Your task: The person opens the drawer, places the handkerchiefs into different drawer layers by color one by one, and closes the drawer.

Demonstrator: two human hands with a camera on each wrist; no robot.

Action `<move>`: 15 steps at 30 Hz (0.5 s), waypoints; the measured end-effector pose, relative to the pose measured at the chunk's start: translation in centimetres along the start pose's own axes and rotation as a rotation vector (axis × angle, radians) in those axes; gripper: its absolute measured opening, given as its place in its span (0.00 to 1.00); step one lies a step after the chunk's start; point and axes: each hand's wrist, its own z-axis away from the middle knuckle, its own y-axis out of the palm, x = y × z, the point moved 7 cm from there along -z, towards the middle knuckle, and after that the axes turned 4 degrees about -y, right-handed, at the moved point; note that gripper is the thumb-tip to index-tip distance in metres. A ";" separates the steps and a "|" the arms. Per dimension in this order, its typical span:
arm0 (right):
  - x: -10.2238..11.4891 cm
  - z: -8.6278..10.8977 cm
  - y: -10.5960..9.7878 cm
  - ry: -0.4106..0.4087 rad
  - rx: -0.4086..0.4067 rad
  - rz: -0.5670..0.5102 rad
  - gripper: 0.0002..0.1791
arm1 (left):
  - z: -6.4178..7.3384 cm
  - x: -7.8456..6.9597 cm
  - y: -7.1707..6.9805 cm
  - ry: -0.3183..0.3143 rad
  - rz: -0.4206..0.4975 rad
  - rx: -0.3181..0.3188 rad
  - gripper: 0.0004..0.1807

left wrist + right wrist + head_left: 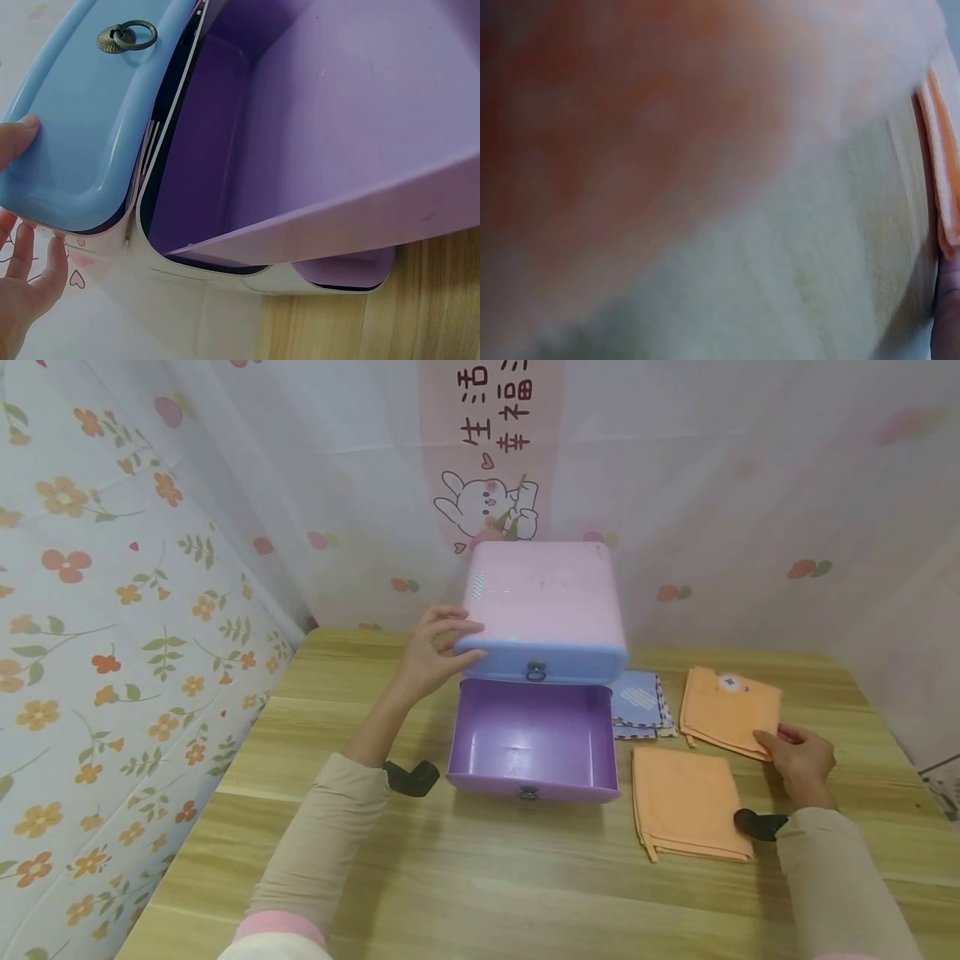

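Observation:
A small drawer cabinet [543, 589] with a pink top and blue upper drawer front stands at the back of the table. Its purple lower drawer [525, 789] is pulled out, with nothing in it. My left hand [438, 647] holds the cabinet's left front corner, thumb on the blue front [82, 112] and fingers along the side. On the right, my right hand [804, 762] pinches the near right corner of a folded orange towel [723, 714] with a white and blue motif. A second folded orange towel [686, 802] lies nearer, its hanging loop at the front left.
Folded blue cloths [637, 697] with checked edging lie just right of the cabinet, partly behind the open drawer. A printed curtain [360, 485] hangs behind the wooden table [480, 885], and a floral one [112, 652] lines the left side.

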 end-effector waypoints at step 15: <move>0.5 0.0 0.0 0.014 0.044 0.240 0.36 | 0.0 0.1 0.0 -0.003 -0.015 -0.005 0.16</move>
